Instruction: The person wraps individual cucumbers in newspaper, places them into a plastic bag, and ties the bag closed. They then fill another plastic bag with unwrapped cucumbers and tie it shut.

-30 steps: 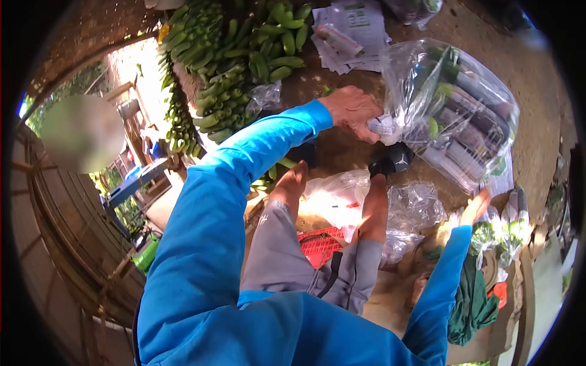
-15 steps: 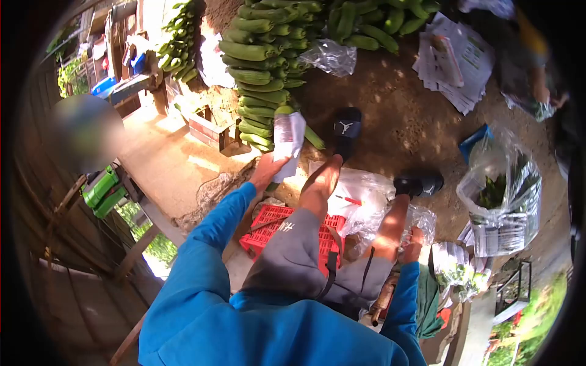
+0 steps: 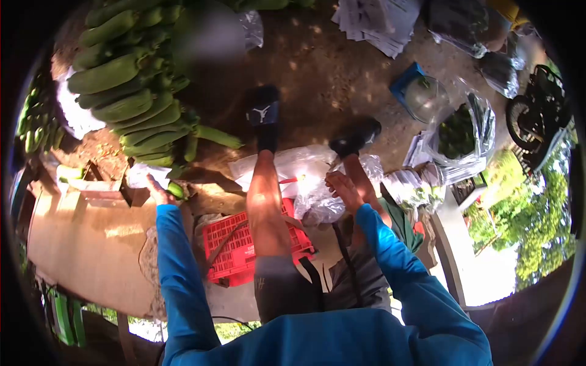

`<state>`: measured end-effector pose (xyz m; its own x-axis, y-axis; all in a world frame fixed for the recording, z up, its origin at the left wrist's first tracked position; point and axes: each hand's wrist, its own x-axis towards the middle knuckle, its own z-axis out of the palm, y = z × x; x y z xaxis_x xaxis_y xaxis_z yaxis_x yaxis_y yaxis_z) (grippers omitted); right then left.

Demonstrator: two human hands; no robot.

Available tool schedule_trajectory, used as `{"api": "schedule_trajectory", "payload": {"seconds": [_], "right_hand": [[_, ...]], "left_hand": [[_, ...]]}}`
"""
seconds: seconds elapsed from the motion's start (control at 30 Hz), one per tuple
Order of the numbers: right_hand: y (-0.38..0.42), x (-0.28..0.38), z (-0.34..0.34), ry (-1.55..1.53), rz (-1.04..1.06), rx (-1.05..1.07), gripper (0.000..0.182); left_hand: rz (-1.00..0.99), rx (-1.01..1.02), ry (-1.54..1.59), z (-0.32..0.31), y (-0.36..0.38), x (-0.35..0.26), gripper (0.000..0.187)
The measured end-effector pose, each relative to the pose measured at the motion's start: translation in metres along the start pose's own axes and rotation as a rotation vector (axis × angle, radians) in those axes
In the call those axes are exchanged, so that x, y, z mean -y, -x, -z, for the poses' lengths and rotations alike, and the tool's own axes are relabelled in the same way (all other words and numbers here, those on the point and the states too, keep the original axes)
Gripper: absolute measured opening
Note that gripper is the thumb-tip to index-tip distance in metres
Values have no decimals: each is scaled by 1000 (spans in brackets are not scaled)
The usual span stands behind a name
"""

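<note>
At the left, my left hand (image 3: 160, 193) is closed around a long green gourd (image 3: 176, 190) wrapped in white printed paper (image 3: 146, 175). The gourd's green end shows beside the hand. My right hand (image 3: 345, 189) hovers by my right shin, over a crumpled clear plastic bag (image 3: 320, 204). Its fingers are loosely bent and apart, with nothing visible in them. A thin red tool (image 3: 289, 180) lies on the plastic sheet between my legs. Beyond my left hand, a pile of green gourds (image 3: 131, 110) is stacked in rows on the ground.
A red plastic crate (image 3: 229, 244) stands by my left leg. To the right are an open clear bag (image 3: 467, 137), a blue packet (image 3: 408, 79) and paper-wrapped bundles (image 3: 412, 186). Paper sheets (image 3: 378, 24) lie at the top. A wooden box (image 3: 104, 189) sits at the left.
My view has turned. My left hand has carried the wrapped gourd leftward, away from my left foot. My right hand has lifted from beside my knee and moved inward over the plastic.
</note>
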<state>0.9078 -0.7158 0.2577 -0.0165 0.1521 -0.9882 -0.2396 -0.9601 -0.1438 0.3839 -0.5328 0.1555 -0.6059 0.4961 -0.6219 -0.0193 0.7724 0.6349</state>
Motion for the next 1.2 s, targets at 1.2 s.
{"api": "schedule_trajectory", "payload": {"seconds": [1.2], "right_hand": [[0, 10, 16, -186, 182, -68, 39]], "left_hand": [[-86, 696, -551, -36, 2, 36, 34]]}}
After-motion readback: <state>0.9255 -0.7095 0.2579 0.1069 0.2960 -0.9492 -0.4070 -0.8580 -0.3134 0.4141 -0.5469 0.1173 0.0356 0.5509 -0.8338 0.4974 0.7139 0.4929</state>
